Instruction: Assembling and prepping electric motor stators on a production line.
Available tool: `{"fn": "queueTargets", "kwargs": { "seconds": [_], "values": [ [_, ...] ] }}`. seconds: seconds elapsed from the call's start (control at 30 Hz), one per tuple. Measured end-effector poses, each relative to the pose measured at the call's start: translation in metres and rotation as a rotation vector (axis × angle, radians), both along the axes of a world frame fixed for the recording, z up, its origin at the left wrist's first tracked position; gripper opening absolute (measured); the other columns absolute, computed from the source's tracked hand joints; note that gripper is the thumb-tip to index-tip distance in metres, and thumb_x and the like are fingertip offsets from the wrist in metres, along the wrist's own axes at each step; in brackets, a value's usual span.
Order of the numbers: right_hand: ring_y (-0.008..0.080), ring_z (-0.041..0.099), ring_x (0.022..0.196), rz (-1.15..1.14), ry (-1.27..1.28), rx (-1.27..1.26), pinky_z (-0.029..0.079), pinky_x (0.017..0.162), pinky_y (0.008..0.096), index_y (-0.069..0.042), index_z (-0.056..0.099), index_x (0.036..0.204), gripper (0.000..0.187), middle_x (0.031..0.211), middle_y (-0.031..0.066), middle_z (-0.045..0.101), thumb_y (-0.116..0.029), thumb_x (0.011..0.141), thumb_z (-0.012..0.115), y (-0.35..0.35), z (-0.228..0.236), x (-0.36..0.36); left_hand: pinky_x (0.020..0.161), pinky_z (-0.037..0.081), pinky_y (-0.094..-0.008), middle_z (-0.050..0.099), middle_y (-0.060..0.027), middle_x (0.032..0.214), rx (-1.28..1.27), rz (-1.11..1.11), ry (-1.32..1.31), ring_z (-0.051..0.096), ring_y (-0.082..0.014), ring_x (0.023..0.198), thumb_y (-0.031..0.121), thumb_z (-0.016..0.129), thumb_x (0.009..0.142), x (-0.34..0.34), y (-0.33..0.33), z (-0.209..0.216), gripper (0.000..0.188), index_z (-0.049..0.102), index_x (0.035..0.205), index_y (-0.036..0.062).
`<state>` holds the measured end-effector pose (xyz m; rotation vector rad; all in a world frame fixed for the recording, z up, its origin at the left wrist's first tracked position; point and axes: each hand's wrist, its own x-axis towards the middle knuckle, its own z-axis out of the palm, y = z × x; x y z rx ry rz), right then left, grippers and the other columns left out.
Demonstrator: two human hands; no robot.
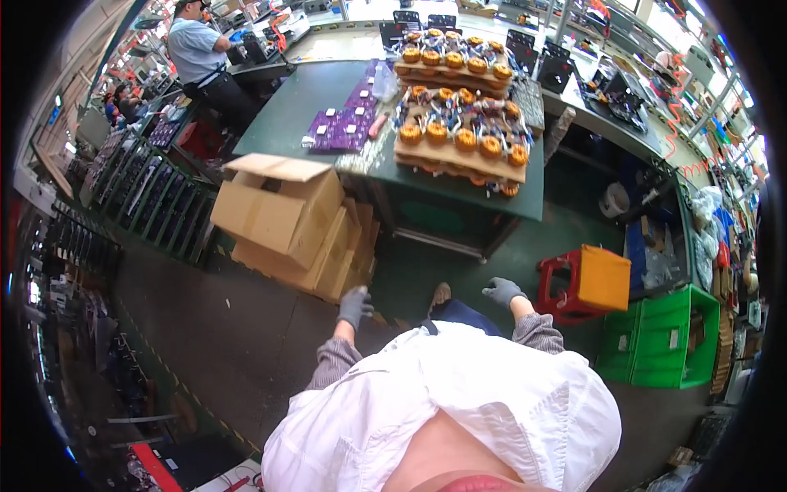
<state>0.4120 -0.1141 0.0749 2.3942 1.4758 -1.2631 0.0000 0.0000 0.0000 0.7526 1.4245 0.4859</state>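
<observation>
My left hand (355, 306), in a grey glove, hangs over the floor beside a stack of brown cardboard boxes (270, 215). Its fingers are loosely apart and nothing shows in them. On the other side, my right hand (502, 291), gloved the same way, is held out left of a red stool (559, 283) with its fingers stretched and no object in them. In front stands a green-topped workbench (287, 107). It carries stacked cardboard layers of orange-yellow ring coils (465, 141) with wires, and purple circuit boards (344, 131).
A yellow-orange cover (605, 279) lies over the stool. Green plastic crates (656, 340) stand at the right. Racks of boards (147, 201) line the left side. A person in a light blue shirt (194, 49) works at the far left. A white bucket (613, 200) sits under the right-hand bench.
</observation>
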Motion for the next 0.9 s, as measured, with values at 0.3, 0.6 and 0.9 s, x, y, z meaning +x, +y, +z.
{"fn": "queueTargets", "kwargs": {
  "seconds": [0.3,0.6,0.9],
  "values": [
    [0.0323,0.058,0.107,0.001,0.299,0.571,0.044,0.092,0.0357,-0.007,0.057,0.12,0.046,0.114,0.0159,0.062,-0.039,0.086,0.059,0.231,0.107,0.029,0.045,0.047,-0.0255,0.063,-0.0065,0.086,0.296,0.119,-0.148,0.057,-0.0121,0.055,0.032,0.055,0.091,0.131,0.212,0.131,0.032,0.057,0.113,0.0089],
    [0.0197,0.062,0.095,0.054,0.586,0.59,0.048,0.084,0.0286,-0.003,0.058,0.117,0.04,0.107,0.0127,0.064,-0.03,0.088,0.062,0.368,0.18,0.01,0.081,0.047,-0.0455,0.06,-0.0275,0.107,0.792,-0.512,0.498,0.062,-0.0403,0.091,0.039,0.059,0.08,0.264,0.482,0.195,0.082,0.014,0.146,0.023],
    [0.0286,0.063,0.091,0.176,0.164,0.912,0.05,0.08,0.0344,-0.008,0.062,0.112,0.033,0.106,0.0114,0.063,-0.027,0.085,0.062,0.536,0.212,0.01,0.084,0.049,-0.0414,0.062,-0.0209,0.11,0.701,-0.727,0.868,0.063,-0.0346,0.099,0.031,0.05,0.088,0.313,0.612,0.148,0.038,0.057,0.122,0.0168]
  ]
}}
